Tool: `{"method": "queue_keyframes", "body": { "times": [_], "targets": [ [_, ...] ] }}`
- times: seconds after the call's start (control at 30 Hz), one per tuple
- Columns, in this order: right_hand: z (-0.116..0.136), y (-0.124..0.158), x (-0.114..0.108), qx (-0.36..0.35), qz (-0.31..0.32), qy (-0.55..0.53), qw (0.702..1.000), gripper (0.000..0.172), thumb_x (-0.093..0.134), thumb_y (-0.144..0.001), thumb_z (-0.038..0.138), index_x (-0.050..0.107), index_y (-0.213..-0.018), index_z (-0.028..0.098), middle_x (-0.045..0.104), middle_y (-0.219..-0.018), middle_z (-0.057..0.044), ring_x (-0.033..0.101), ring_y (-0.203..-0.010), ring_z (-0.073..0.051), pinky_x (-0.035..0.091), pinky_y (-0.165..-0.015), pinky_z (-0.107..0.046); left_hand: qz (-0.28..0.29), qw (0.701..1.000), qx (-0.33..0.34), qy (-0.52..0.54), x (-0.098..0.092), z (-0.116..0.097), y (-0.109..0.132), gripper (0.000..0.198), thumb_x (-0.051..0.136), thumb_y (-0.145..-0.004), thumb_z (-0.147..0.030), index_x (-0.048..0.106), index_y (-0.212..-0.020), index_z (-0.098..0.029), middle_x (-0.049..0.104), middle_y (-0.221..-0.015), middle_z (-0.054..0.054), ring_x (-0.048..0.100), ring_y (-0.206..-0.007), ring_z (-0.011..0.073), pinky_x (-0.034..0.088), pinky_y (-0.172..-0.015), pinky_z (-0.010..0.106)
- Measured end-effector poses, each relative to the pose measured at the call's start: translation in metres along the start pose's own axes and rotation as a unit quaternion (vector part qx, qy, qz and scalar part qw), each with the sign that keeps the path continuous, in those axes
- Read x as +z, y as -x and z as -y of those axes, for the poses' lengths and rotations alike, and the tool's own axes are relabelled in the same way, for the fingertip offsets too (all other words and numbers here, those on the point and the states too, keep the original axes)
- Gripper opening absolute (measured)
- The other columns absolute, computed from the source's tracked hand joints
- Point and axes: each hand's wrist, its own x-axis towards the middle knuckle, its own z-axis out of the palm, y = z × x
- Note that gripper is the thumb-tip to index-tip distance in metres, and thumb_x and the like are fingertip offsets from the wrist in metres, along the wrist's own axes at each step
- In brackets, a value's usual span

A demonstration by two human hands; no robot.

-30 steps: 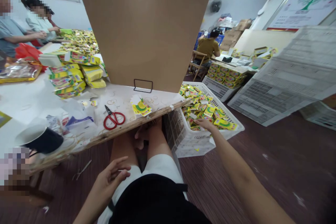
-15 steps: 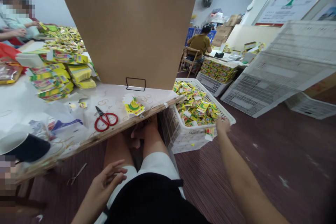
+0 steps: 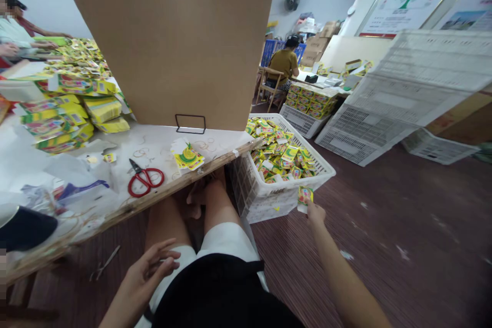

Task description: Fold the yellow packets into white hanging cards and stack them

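Between the fingers of my right hand (image 3: 316, 212) is a small yellow and green printed packet (image 3: 305, 196), just outside the front corner of a white plastic crate (image 3: 282, 187). The crate holds many similar yellow packets (image 3: 289, 152). My left hand (image 3: 156, 264) hovers over my left thigh with its fingers loosely apart and nothing in them. On the table edge in front of me lies a small pile of yellow packets (image 3: 188, 158). Red-handled scissors (image 3: 146, 178) rest to the left of that pile.
A large brown cardboard sheet (image 3: 172, 41) stands upright behind a black wire holder (image 3: 191, 124). Folded yellow cartons (image 3: 61, 118) are stacked at left, near a dark mug (image 3: 28, 228). White crates (image 3: 369, 118) stand at right. Co-workers sit farther back. Metal scissors (image 3: 104, 263) lie on the floor.
My right hand has moved from the crate's rim to just outside its near corner, with the packet now plainly in its fingers. My left hand has stayed about the same. The view has shifted slightly right.
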Motion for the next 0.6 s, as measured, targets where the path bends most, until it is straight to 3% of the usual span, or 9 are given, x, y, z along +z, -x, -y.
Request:
{"method": "queue_keyframes", "body": {
  "times": [0.1, 0.2, 0.37, 0.47, 0.6],
  "targets": [
    [0.007, -0.013, -0.023, 0.004, -0.073, 0.015, 0.997, 0.024, 0.058, -0.087, 0.034, 0.06, -0.096, 0.012, 0.063, -0.094, -0.005, 0.061, -0.084, -0.017, 0.05, -0.077, -0.035, 0.005, 1.0, -0.003, -0.004, 0.003, -0.002, -0.002, 0.055, 0.067, -0.069, -0.053, 0.057, -0.111, -0.018, 0.072, -0.094, 0.01, 0.069, -0.084, 0.0256, 0.055, -0.08, 0.037],
    [0.041, -0.043, -0.035, -0.024, -0.128, 0.012, 0.991, 0.032, 0.06, -0.084, 0.033, 0.056, -0.108, 0.012, 0.06, -0.106, -0.008, 0.059, -0.095, -0.02, 0.047, -0.085, -0.04, 0.013, 1.0, -0.002, -0.02, 0.011, -0.004, -0.001, 0.056, 0.066, -0.067, -0.056, 0.058, -0.108, -0.018, 0.072, -0.089, 0.009, 0.07, -0.082, 0.0259, 0.055, -0.078, 0.037],
    [0.106, -0.088, -0.033, -0.102, -0.115, -0.016, 0.988, 0.027, 0.057, -0.087, 0.031, 0.056, -0.105, 0.012, 0.06, -0.099, -0.006, 0.06, -0.084, -0.016, 0.05, -0.075, -0.035, 0.002, 0.999, 0.0, -0.032, 0.008, -0.004, 0.001, 0.058, 0.067, -0.065, -0.058, 0.059, -0.108, -0.02, 0.073, -0.092, 0.009, 0.069, -0.085, 0.0265, 0.055, -0.08, 0.036],
    [0.119, -0.081, -0.026, -0.181, -0.083, -0.026, 0.98, 0.025, 0.055, -0.086, 0.03, 0.055, -0.102, 0.011, 0.061, -0.092, -0.006, 0.059, -0.076, -0.015, 0.049, -0.069, -0.03, -0.019, 1.0, -0.005, -0.022, 0.0, -0.002, 0.0, 0.061, 0.068, -0.064, -0.058, 0.058, -0.109, -0.02, 0.073, -0.094, 0.01, 0.069, -0.088, 0.0276, 0.055, -0.08, 0.035],
    [0.114, -0.04, -0.024, -0.311, -0.066, -0.01, 0.948, 0.03, 0.052, -0.08, 0.031, 0.053, -0.104, 0.012, 0.061, -0.1, -0.01, 0.056, -0.089, -0.019, 0.044, -0.081, -0.033, -0.025, 1.0, -0.008, -0.013, 0.0, -0.001, -0.001, 0.06, 0.069, -0.062, -0.059, 0.059, -0.107, -0.021, 0.073, -0.093, 0.01, 0.069, -0.086, 0.0287, 0.056, -0.079, 0.037]
  ]
}}
